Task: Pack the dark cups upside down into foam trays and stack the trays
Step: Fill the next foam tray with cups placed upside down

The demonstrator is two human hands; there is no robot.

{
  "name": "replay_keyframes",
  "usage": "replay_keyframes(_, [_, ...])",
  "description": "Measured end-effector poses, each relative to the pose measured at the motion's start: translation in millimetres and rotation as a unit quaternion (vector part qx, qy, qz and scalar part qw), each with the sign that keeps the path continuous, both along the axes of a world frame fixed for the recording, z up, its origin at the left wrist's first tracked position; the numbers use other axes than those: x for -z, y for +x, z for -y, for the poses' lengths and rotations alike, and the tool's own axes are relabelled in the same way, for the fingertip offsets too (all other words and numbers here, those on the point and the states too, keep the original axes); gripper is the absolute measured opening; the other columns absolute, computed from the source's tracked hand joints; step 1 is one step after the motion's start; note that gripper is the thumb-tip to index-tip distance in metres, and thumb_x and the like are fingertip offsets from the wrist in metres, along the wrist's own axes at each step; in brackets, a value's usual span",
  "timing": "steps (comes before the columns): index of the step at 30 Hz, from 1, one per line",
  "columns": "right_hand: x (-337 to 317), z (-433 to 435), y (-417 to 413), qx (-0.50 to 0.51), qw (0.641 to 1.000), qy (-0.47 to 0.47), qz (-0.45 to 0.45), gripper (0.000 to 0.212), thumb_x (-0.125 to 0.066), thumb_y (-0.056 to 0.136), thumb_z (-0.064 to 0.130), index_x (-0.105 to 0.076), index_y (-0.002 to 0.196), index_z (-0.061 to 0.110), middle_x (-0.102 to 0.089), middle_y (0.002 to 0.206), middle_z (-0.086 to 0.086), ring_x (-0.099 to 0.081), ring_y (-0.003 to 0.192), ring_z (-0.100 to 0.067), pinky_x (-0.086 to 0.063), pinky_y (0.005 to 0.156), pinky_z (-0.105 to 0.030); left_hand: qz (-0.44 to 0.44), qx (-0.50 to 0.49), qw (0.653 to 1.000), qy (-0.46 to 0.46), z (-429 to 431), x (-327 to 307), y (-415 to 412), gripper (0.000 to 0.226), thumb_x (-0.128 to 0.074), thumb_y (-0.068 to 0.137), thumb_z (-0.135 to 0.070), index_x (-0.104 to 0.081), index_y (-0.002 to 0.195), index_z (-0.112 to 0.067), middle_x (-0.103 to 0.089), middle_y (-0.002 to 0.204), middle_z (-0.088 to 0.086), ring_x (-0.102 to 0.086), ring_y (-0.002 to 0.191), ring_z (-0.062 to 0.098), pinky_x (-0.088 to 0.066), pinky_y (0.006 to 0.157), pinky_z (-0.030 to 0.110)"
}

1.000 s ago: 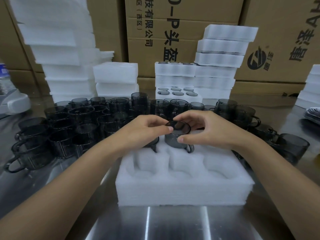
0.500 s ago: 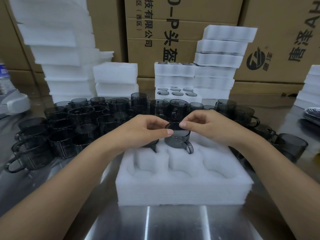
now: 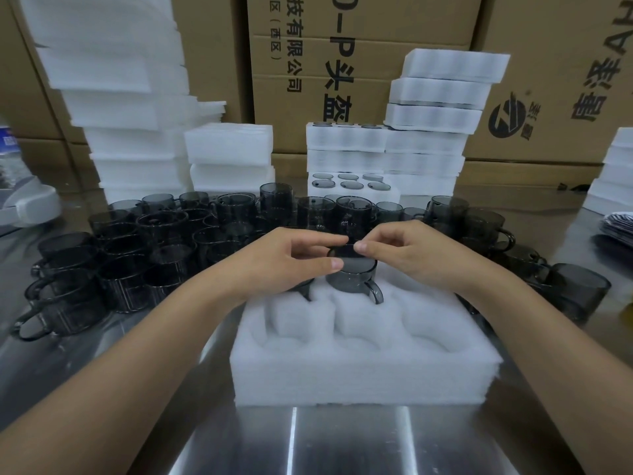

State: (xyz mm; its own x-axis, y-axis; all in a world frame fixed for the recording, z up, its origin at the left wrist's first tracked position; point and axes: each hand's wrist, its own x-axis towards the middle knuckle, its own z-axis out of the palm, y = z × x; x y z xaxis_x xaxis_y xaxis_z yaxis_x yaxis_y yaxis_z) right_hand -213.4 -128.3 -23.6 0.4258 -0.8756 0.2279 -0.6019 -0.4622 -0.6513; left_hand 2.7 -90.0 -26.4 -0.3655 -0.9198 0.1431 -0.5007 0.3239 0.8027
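**A:** Cardboard boxes (image 3: pixel 359 46) are lining the back, and stacked foam trays (image 3: pixel 438 97) are standing on the steel desk (image 3: pixel 342 440). Where is the dark cup (image 3: pixel 352 277) sitting?

**B:** It is sitting upside down in the middle back pocket of the foam tray (image 3: pixel 363 371), with its handle pointing toward the camera.

**A:** And each grip?

**B:** The left hand (image 3: pixel 291 258) and right hand (image 3: pixel 407 252) are both pinching its upturned base, each grip clamping on it. Many loose cups (image 3: pixel 164 241) are crowding the desk behind and to the left.
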Motion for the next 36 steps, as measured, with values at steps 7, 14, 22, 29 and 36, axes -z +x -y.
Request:
replay_keyframes(7, [4, 1, 5, 0.027, 0.999, -0.003, -0.025, 0.026, -0.061, 0.082, 0.054, -0.071, 0.081, 0.031, -0.069, 0.081, 0.008, -0.063, 0.08, -0.018, -0.05, 0.076, -0.035, 0.016, 0.005, 1.0, -0.008, 5, 4, 0, 0.03, -0.069, 0.08, -0.042, -0.061, 0.106, -0.055, -0.067, 0.115, -0.016, -0.058, 0.102, -0.013, -0.045, 0.089, 0.011])
replay_keyframes(14, [8, -5, 12, 0.032, 0.994, -0.065, -0.08, 0.01, -0.07, 0.084, 0.036, -0.066, 0.086, 0.027, -0.057, 0.087, 0.006, -0.052, 0.078, -0.003, -0.04, 0.071, -0.015, 0.054, -0.001, 0.998, -0.045, 6, 7, -2, 0.029, -0.073, 0.078, -0.041, -0.062, 0.08, -0.068, -0.073, 0.1, -0.011, -0.068, 0.092, 0.009, -0.054, 0.085, 0.022])
replay_keyframes(22, [9, -3, 12, 0.046, 0.993, -0.079, -0.074, 0.019, -0.071, 0.081, 0.041, -0.067, 0.09, 0.024, -0.06, 0.086, 0.005, -0.051, 0.074, -0.003, -0.041, 0.068, -0.017, 0.049, -0.003, 0.998, -0.045, 6, 7, -1, 0.031, -0.073, 0.079, -0.04, -0.062, 0.08, -0.068, -0.073, 0.1, -0.009, -0.068, 0.089, 0.006, -0.052, 0.081, 0.018])
replay_keyframes(29, [12, 4, 10, 0.063, 0.992, -0.098, -0.045, 0.065, -0.036, 0.094, 0.057, -0.012, 0.151, 0.038, -0.015, 0.153, 0.018, -0.032, 0.13, -0.001, -0.022, 0.096, -0.02, 0.029, -0.003, 0.999, -0.022, 4, 6, -1, 0.024, -0.074, 0.079, -0.037, -0.066, 0.097, -0.05, -0.072, 0.088, -0.022, -0.067, 0.07, -0.003, -0.046, 0.063, 0.005])
replay_keyframes(36, [10, 28, 10, 0.057, 0.99, -0.1, -0.077, 0.057, -0.035, 0.103, 0.022, -0.01, 0.153, 0.032, -0.014, 0.16, 0.009, -0.019, 0.145, -0.012, -0.018, 0.103, -0.02, 0.028, -0.009, 0.999, -0.016, 5, 6, -1, 0.024, -0.075, 0.078, -0.038, -0.066, 0.097, -0.048, -0.074, 0.091, -0.016, -0.068, 0.072, 0.0, -0.051, 0.069, 0.011])
